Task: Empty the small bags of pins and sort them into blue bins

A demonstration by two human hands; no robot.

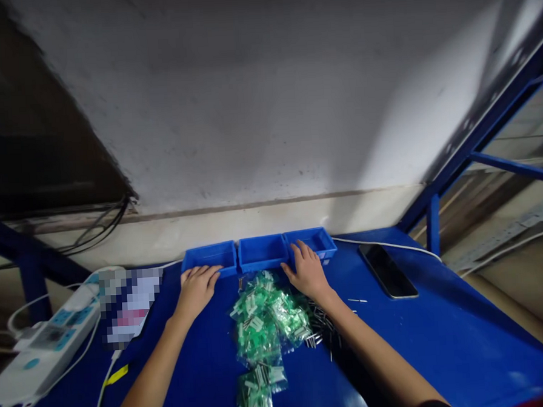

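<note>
Three small blue plastic bins stand in a row against the wall: a left bin, a middle bin and a right bin. My left hand has its fingers hooked over the front rim of the left bin. With fingers over its front rim, my right hand grips the right bin, the thumb reaching toward the middle bin. Clear plastic bags of green and whitish parts lie between my forearms, with a smaller bagged group closer to me. Loose metal pins are scattered beside my right forearm, which partly hides them.
A dark phone lies at the right of the blue tabletop. On the left are a lit phone on a cable and a white power strip. One stray pin lies near the dark phone. Blue frame posts flank the table.
</note>
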